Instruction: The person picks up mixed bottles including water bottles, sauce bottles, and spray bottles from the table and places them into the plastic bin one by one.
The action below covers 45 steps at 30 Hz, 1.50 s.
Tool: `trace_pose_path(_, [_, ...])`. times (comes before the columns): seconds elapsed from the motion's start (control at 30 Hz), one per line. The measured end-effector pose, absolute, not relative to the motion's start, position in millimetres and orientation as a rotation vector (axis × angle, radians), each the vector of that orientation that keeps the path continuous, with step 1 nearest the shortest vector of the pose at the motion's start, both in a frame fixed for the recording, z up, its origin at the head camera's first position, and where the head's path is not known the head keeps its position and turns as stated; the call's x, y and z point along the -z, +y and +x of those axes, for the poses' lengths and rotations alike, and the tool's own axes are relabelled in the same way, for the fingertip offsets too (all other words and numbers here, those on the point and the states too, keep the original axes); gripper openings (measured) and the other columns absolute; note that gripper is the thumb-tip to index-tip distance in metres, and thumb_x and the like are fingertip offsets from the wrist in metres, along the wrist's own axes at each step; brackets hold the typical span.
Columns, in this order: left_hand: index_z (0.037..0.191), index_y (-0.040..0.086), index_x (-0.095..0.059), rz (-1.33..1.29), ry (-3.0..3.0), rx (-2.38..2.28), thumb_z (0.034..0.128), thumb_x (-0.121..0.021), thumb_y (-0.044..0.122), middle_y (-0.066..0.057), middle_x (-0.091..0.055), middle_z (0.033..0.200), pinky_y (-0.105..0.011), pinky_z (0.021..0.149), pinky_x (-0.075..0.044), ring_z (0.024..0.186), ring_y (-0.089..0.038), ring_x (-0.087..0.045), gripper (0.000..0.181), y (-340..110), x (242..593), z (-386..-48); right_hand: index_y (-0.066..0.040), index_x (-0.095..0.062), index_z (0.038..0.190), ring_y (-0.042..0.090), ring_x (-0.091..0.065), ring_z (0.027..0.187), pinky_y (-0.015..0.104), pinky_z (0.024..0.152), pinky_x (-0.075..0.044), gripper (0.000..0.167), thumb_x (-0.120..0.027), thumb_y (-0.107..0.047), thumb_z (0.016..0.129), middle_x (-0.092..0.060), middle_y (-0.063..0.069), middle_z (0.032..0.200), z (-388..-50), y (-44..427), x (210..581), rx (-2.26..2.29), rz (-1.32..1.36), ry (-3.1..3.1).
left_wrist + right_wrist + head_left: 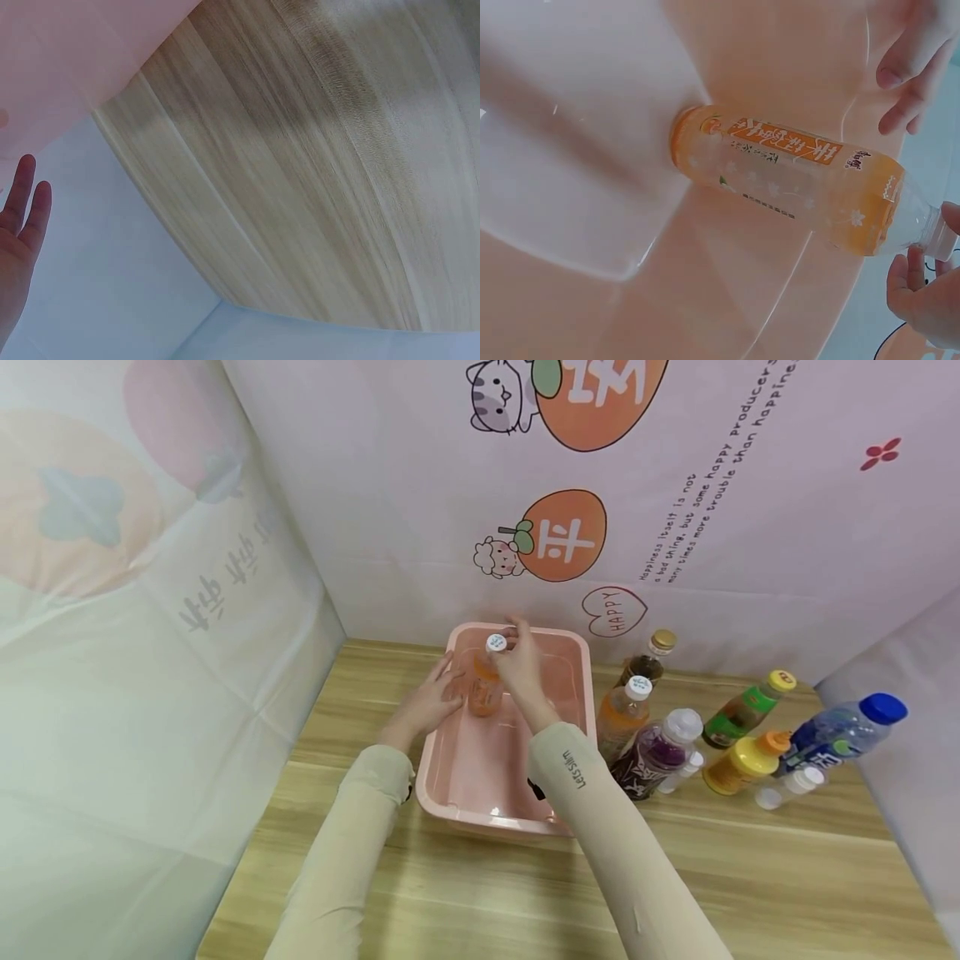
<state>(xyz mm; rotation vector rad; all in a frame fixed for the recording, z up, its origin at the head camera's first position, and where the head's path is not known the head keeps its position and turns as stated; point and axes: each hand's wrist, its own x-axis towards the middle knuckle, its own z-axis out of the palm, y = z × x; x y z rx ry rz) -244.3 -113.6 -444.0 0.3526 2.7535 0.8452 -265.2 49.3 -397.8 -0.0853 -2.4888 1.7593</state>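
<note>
A clear plastic drink bottle (780, 180) with an orange label and white cap stands inside the pink basin (480, 777), near its far left corner. My right hand (519, 664) pinches the bottle at its neck and cap; the right wrist view shows thumb and fingers there. Over the basin's left rim lies my left hand (430, 702), its fingers extended and apart from the bottle. Two of its straight fingers (37, 214) appear at the edge of the left wrist view.
Right of the basin stand several bottles: another orange-label bottle (622, 718), a purple drink bottle (656, 756), a gold-capped bottle (645, 667), a green-label bottle (742, 714), a yellow squeeze bottle (738, 766) and a blue-capped bottle (840, 735). A printed cloth wall (420, 527) backs the wooden table (450, 893).
</note>
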Motion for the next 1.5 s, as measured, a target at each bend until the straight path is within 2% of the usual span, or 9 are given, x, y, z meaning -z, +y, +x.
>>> trace_pose_path(0.3, [0.148, 0.018, -0.035, 0.340, 2.746, -0.849, 0.0957, -0.048, 0.031, 0.008, 0.002, 0.163, -0.054, 0.102, -0.046, 0.140, -0.037, -0.037, 0.056, -112.9, 443.5, -244.7, -0.007, -0.040, 0.140, 0.032, -0.056, 0.117, 0.041, 0.102, -0.050, 0.060, -0.063, 0.006, 0.085, -0.055, 0.016, 0.128, -264.8, 49.9, 398.9, -1.749, -0.054, -2.508])
trace_pose_path(1.0, [0.147, 0.015, -0.037, 0.388, 2.774, -0.855, 0.0952, -0.048, 0.032, 0.005, -0.001, 0.164, -0.056, 0.104, -0.043, 0.140, -0.036, -0.035, 0.056, -112.5, 447.8, -244.5, -0.012, -0.037, 0.143, 0.028, -0.050, 0.130, 0.039, 0.109, -0.044, 0.054, -0.060, -0.011, 0.093, -0.052, 0.011, 0.140, -264.5, 55.1, 399.9, -1.747, -0.029, -2.570])
trace_pose_path(1.23, [0.148, 0.016, -0.036, 0.381, 2.775, -0.844, 0.0961, -0.047, 0.035, 0.006, 0.001, 0.164, -0.055, 0.105, -0.043, 0.141, -0.036, -0.034, 0.056, -112.8, 447.2, -244.5, -0.010, -0.035, 0.144, 0.029, -0.047, 0.132, 0.038, 0.112, -0.042, 0.056, -0.058, -0.009, 0.093, -0.050, 0.012, 0.142, -264.3, 56.9, 401.9, -1.762, -0.037, -2.574])
trace_pose_path(1.5, [0.148, 0.017, -0.036, 0.366, 2.767, -0.861, 0.0965, -0.047, 0.035, 0.007, 0.001, 0.164, -0.055, 0.108, -0.040, 0.143, -0.035, -0.031, 0.056, -114.8, 448.2, -245.0, -0.008, -0.034, 0.144, 0.031, -0.049, 0.130, 0.039, 0.109, -0.044, 0.057, -0.058, -0.007, 0.093, -0.051, 0.014, 0.140, -265.8, 61.8, 404.2, -1.795, -0.082, -2.542])
